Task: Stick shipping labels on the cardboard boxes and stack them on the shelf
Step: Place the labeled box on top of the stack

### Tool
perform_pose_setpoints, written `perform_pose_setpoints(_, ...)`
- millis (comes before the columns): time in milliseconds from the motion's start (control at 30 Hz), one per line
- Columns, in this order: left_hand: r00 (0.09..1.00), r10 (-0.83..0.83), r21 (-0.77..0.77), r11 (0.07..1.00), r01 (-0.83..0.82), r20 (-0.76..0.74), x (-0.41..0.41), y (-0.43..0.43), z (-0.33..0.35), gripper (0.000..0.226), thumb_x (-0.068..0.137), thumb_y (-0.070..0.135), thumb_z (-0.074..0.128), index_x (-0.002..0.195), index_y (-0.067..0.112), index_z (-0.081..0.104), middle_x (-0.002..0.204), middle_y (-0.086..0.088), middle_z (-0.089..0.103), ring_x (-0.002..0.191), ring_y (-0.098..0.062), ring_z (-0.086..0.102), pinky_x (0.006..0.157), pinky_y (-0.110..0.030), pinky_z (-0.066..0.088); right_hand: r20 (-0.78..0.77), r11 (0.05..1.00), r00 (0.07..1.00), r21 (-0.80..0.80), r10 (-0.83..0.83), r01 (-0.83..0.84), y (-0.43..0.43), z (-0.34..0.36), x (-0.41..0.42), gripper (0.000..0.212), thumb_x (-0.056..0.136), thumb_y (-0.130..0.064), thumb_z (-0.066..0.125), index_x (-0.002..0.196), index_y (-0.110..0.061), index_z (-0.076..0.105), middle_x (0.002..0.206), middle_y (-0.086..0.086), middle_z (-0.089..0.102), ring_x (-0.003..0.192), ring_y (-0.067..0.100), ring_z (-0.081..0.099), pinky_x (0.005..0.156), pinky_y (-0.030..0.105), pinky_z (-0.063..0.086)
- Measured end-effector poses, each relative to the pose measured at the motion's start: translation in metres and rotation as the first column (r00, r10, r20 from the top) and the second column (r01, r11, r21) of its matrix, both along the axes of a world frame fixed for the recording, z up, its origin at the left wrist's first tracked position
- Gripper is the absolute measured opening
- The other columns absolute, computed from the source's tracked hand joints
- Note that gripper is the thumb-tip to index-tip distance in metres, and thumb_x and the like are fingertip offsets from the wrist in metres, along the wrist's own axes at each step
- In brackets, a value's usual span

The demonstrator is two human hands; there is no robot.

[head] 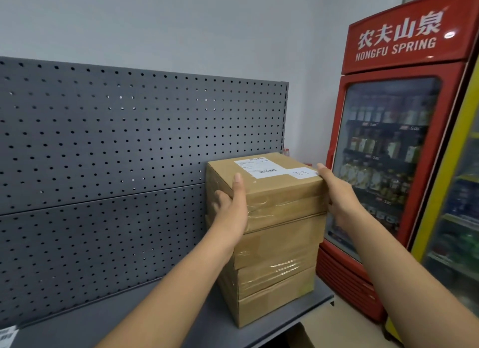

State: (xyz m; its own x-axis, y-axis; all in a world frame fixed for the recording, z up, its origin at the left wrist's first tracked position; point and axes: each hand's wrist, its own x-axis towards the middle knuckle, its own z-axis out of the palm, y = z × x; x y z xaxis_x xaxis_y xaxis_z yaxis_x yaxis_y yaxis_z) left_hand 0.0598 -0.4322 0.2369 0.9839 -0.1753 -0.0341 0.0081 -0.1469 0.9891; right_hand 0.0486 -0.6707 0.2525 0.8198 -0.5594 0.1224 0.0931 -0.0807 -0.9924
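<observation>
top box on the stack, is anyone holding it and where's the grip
Yes: the left hand grips the top box at its left front corner, the right hand at its right top edge.

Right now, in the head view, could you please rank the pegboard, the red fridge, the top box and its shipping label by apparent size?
1. pegboard
2. red fridge, its top corner cropped by the frame
3. top box
4. shipping label, plainly the smallest
</observation>
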Motion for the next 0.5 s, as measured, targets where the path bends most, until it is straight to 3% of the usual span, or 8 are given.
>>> perform_pose_setpoints(67,1.000,-0.015,0.028,0.999,0.015,0.010,0.001,0.001,-0.002,0.108,0.079,0.095,0.015,0.162,0.033,-0.014,0.173,0.004,-0.009,0.160,-0.023,-0.004,0.128,-0.055,0.003,-0.020,1.000,1.000,-0.005,0.016,-0.016,-0.003,-0.003,0.003,0.085,0.079,-0.080,0.060,0.142,-0.023,0.058,0.146,-0.002,0.052,0.131,0.023,0.048,0.117,0.048,0.036)
perform_pose_setpoints(133,1.000,-0.024,0.035,0.999,0.024,0.015,0.004,0.001,-0.003,0.104,0.083,0.092,0.018,0.161,0.031,-0.016,0.174,0.003,-0.007,0.160,-0.024,-0.002,0.129,-0.053,0.004,-0.016,1.000,1.000,-0.008,0.010,-0.010,-0.003,-0.006,0.005,0.097,0.070,-0.089,0.058,0.145,-0.026,0.056,0.155,0.001,0.048,0.138,0.026,0.047,0.118,0.051,0.035)
perform_pose_setpoints(333,0.999,-0.036,0.094,0.995,0.035,0.017,0.006,0.004,-0.001,0.101,0.089,0.086,0.022,0.162,0.028,-0.014,0.174,0.002,-0.006,0.160,-0.025,0.001,0.129,-0.052,0.005,0.025,0.999,0.999,0.023,-0.039,0.039,0.000,-0.007,0.004,0.096,0.075,-0.085,0.059,0.144,-0.019,0.057,0.154,0.006,0.049,0.137,0.029,0.048,0.117,0.052,0.037)
perform_pose_setpoints(500,0.998,-0.064,0.128,0.990,0.061,0.016,0.000,0.022,0.009,0.097,0.090,0.086,0.020,0.164,0.029,-0.007,0.174,0.004,-0.005,0.160,-0.020,0.001,0.129,-0.052,0.005,0.044,1.000,0.999,0.027,0.002,-0.003,0.009,0.000,-0.007,0.113,0.068,-0.095,0.052,0.151,-0.019,0.046,0.161,0.005,0.041,0.146,0.032,0.040,0.120,0.058,0.032)
